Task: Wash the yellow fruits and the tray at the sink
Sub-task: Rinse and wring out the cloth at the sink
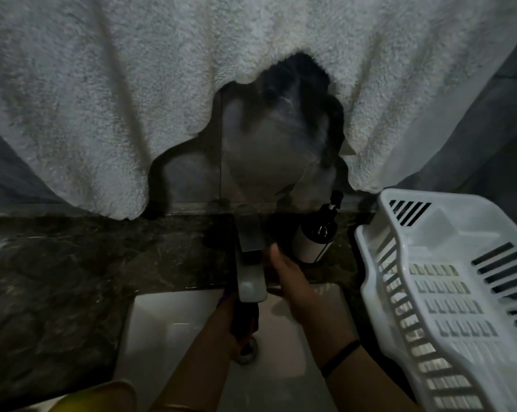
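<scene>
At the lower left edge a blurred yellow fruit shows. My left hand grips something dark under the grey metal tap over the white sink. My right hand touches the tap; its grip I cannot tell. The white slatted plastic tray sits right.

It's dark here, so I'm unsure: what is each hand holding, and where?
Right hand touches the faucet beside its handle. Left hand grips a dark object under the spout; identity unclear.

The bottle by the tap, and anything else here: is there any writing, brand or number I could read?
None can be read.
Bottle: its pale label shows no legible text in this dim picture.
White basket, faucet: no markings visible.
</scene>
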The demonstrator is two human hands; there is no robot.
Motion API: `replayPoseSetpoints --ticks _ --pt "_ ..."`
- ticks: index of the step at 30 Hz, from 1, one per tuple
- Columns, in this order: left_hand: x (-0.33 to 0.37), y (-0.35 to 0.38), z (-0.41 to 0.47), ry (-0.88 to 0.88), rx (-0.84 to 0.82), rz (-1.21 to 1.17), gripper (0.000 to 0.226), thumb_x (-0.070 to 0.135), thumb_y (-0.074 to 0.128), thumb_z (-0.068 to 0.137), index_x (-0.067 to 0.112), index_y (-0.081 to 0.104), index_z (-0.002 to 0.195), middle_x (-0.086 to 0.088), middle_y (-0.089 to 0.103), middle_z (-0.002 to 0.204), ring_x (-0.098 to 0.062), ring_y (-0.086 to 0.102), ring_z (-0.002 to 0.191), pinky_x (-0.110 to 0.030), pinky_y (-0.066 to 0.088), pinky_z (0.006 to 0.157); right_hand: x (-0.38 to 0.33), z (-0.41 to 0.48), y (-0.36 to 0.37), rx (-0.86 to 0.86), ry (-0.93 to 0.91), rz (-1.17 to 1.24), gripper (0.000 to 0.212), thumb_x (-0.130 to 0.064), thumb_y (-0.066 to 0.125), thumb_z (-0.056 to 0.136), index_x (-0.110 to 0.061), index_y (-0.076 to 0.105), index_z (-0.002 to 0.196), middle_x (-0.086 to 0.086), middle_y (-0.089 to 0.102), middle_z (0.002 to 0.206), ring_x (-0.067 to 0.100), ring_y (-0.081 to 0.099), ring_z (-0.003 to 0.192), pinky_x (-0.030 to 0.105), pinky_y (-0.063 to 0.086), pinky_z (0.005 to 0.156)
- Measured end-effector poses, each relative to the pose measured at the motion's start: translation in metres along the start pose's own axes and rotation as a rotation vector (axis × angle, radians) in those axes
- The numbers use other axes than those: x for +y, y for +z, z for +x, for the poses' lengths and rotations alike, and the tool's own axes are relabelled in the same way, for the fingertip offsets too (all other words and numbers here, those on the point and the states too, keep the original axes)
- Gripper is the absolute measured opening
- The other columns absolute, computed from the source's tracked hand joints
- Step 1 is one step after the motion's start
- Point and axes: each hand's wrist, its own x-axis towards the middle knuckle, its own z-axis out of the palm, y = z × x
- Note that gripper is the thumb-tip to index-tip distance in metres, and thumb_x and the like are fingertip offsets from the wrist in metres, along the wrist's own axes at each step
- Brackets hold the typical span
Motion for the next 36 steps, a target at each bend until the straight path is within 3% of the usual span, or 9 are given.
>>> replayPoseSetpoints --ticks 4,7,11,14,17,23,26,30,36 --pt "-0.003 -0.003 -0.024 -0.033 -0.079 -0.045 0.034 0.027 0.046 0.099 0.009 0.053 0.127 -0.002 0.056 0.082 -0.015 0.051 0.071 -0.028 0.042 0.064 0.051 -0.011 -0.007 0.129 0.191 0.082 0.065 -0.060 0.044 0.090 -0.018 0.041 0.140 0.008 0.048 0.139 0.025 0.049 0.118 0.042 0.041 0.100" --pt "-0.013 -0.005 -0.039 -0.097 -0.174 -0.026 0.032 0.033 0.054 0.094 0.016 0.059 0.120 -0.008 0.065 0.085 -0.020 0.058 0.076 -0.031 0.046 0.065 0.075 -0.025 -0.004 -0.099 0.394 0.343 0.071 -0.065 0.046 0.084 -0.015 0.051 0.134 0.010 0.055 0.132 0.032 0.047 0.127 0.048 0.037 0.108" --pt "-0.028 -0.014 -0.052 -0.254 -0.182 0.143 0.041 0.042 0.067 0.073 0.005 0.071 0.090 -0.020 0.072 0.084 -0.034 0.064 0.081 -0.039 0.052 0.072 0.069 -0.039 -0.008 -0.212 0.391 0.626 0.049 -0.046 0.055 0.087 -0.002 0.067 0.107 0.020 0.069 0.108 0.034 0.065 0.099 0.048 0.048 0.094" --pt "-0.032 -0.021 -0.055 -0.328 -0.255 0.255 0.064 0.056 0.066 0.071 0.009 0.064 0.115 -0.021 0.069 0.105 -0.036 0.069 0.087 -0.044 0.057 0.072 0.057 -0.040 -0.006 -0.181 0.266 0.426 0.011 -0.013 0.063 0.087 -0.007 0.064 0.077 0.013 0.065 0.071 0.023 0.065 0.066 0.039 0.053 0.075" --pt "-0.031 -0.019 -0.058 -0.222 -0.296 0.197 0.064 0.046 0.067 0.072 0.008 0.057 0.123 -0.023 0.066 0.113 -0.039 0.067 0.093 -0.045 0.053 0.077 0.057 -0.037 -0.003 -0.149 0.230 0.388 0.035 0.004 0.056 0.087 -0.009 0.050 0.055 0.008 0.051 0.053 0.017 0.057 0.049 0.041 0.051 0.078" --pt "-0.032 -0.014 -0.067 -0.040 -0.352 0.377 0.036 0.014 0.075 0.076 0.013 0.061 0.109 -0.017 0.071 0.091 -0.029 0.068 0.079 -0.037 0.051 0.078 0.048 -0.044 0.004 -0.199 0.239 0.592 0.018 0.007 0.047 0.091 -0.005 0.050 0.078 0.018 0.068 0.090 0.029 0.069 0.078 0.036 0.059 0.068" --pt "-0.029 -0.012 -0.068 -0.053 -0.353 0.538 0.034 0.011 0.076 0.072 0.005 0.061 0.102 -0.013 0.059 0.068 -0.023 0.054 0.057 -0.030 0.041 0.059 0.040 -0.050 0.007 -0.145 0.231 0.404 0.002 -0.005 0.059 0.090 -0.004 0.060 0.091 0.013 0.069 0.084 0.023 0.067 0.075 0.033 0.056 0.067" --pt "-0.028 -0.009 -0.064 -0.027 -0.227 0.785 0.010 0.000 0.062 0.081 0.008 0.059 0.085 -0.003 0.049 0.049 -0.013 0.043 0.037 -0.019 0.034 0.041 0.043 -0.046 0.012 -0.080 0.236 0.226 0.011 -0.015 0.061 0.092 -0.005 0.063 0.087 0.010 0.063 0.077 0.019 0.060 0.070 0.025 0.053 0.061" --pt "-0.047 0.002 -0.051 0.273 0.055 1.298 0.012 0.026 0.059 0.089 0.025 0.051 0.081 0.008 0.053 0.073 -0.014 0.056 0.076 -0.025 0.048 0.077 0.051 -0.032 0.026 0.106 0.181 0.076 0.014 -0.009 0.054 0.095 -0.009 0.060 0.083 0.009 0.057 0.076 0.018 0.054 0.070 0.024 0.044 0.061"
